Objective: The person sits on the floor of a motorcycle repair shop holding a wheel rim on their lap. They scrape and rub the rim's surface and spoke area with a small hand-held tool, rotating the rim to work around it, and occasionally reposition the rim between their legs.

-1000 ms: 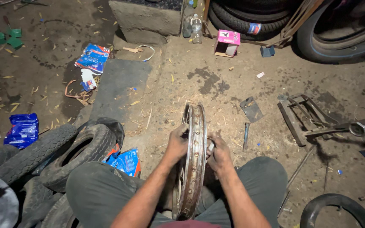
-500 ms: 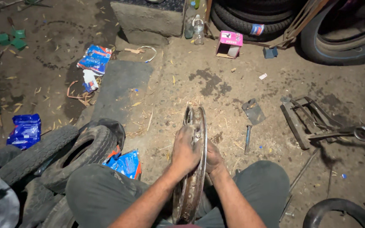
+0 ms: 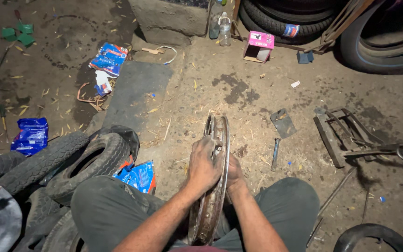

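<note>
The bare rim (image 3: 213,177) stands upright on the floor (image 3: 257,107) between the knees, left hand (image 3: 204,165) gripping its top edge and right hand (image 3: 233,171) pressed to its far side, tyre (image 3: 89,163) already off, lying beside, nothing refitted yet.

wheel rim (image 3: 213,186): bare metal, dulled and rust-spotted, hardly any shine left
tyres (image 3: 78,161): matt black rubber, rough tread caked in dust
blue packets (image 3: 138,176): glossy plastic film, pretty crinkled
pink box (image 3: 259,45): matt cardboard
bolt (image 3: 275,153): dull grey metal
ground (image 3: 257,98): rough packed dirt, gritty, dark stain soaked in
trousers (image 3: 108,210): matt cloth, greyed with grime
</note>
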